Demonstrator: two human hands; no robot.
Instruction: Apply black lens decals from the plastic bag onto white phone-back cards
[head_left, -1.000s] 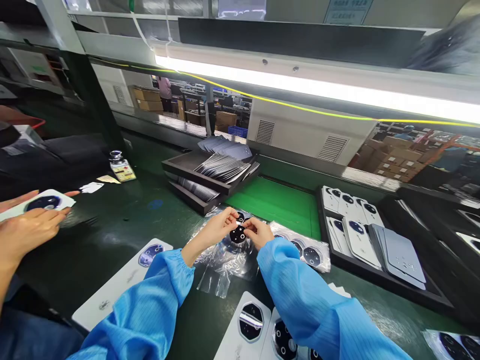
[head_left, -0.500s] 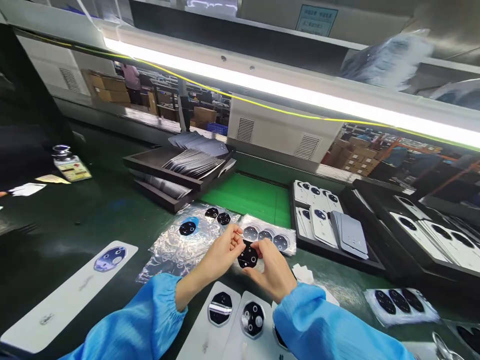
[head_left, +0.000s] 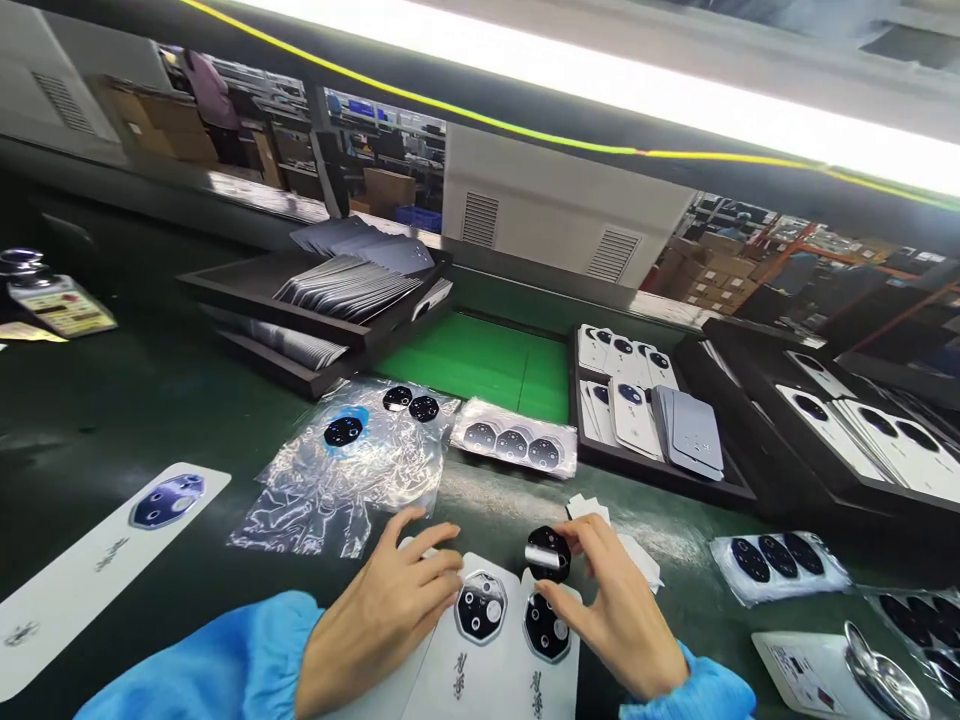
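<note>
My right hand (head_left: 615, 610) pinches a black octagonal camera lens cover (head_left: 547, 553) between thumb and fingers, just above the right one of two white phone back covers (head_left: 559, 670) lying at the near edge. My left hand (head_left: 386, 610) rests with bent fingers on the top of the left white back cover (head_left: 465, 670), beside its black camera ring (head_left: 481, 606). Both arms wear blue sleeves.
Clear film sheets with loose black lens covers (head_left: 352, 450) lie ahead. A sealed strip of lens covers (head_left: 514, 447) sits by the green mat (head_left: 487, 365). Black trays of back covers (head_left: 645, 410) stand right, stacked trays (head_left: 315, 300) left. Another white cover (head_left: 97, 560) lies far left.
Both hands came down and toward me from above the film sheets to the two white back covers. The lens cover went with my right hand; my left hand let go and landed on a back cover.
</note>
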